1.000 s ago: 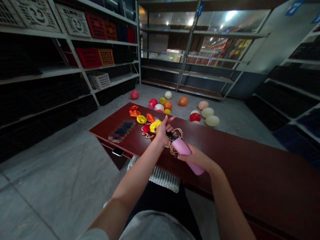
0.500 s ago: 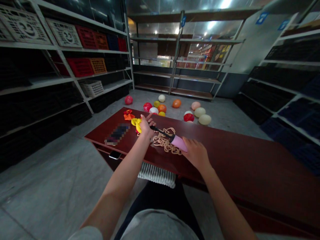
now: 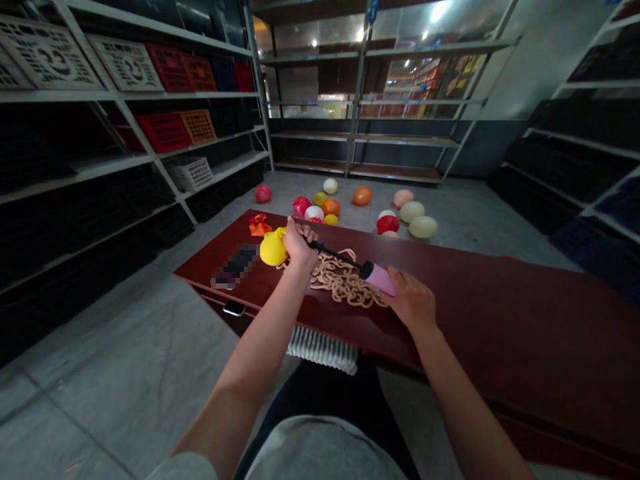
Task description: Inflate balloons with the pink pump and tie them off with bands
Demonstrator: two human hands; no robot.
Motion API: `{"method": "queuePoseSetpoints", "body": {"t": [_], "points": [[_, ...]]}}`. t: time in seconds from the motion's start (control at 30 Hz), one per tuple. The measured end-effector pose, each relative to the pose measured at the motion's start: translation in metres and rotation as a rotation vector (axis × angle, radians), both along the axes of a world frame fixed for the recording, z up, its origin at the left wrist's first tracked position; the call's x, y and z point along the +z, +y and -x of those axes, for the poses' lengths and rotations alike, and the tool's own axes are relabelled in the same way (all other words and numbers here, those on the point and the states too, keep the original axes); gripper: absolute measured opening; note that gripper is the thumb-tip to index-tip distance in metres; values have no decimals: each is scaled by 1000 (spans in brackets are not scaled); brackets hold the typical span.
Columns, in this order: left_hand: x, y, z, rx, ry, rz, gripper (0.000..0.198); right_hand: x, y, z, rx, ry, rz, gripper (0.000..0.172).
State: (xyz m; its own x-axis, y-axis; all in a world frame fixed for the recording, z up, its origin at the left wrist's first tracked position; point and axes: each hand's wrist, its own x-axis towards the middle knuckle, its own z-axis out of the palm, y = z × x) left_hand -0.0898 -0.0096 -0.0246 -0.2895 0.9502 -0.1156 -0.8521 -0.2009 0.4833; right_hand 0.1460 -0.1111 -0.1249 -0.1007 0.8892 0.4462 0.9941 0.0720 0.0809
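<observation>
L hand [image 3: 299, 243]: grip closed round neck of yellow balloon [image 3: 273, 249], partly puffed, held just above worktop [image 3: 500, 313] near its far-left end. R hand [image 3: 413, 303]: grip closed on pink pump [image 3: 381, 279]; its black rod [image 3: 336, 254] runs to my L fist. Beneath rod: tan cord pile [image 3: 345, 287]. On floor beyond: inflated balloons [image 3: 410, 212].

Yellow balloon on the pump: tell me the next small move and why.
Probably push the pink pump in with the right hand for one stroke, the left hand pinching the yellow balloon tight on the black nozzle. The balloon looks small and only partly filled beside the round balloons on the floor.
</observation>
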Motion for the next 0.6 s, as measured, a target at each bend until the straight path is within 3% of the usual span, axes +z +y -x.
{"method": "queuePoseSetpoints", "body": {"t": [0.17, 0.4, 0.6], "points": [[-7, 0, -38, -49, 9, 20, 49, 0, -1, -6, -24, 21, -11, 47], [-29, -15, -106, -159, 31, -4, 50, -3, 1, -7, -59, 42, -125, 46], [-29, -17, -123, -181, 47, -22, 52, -6, 2, -11, -105, 52, -184, 45]]}}
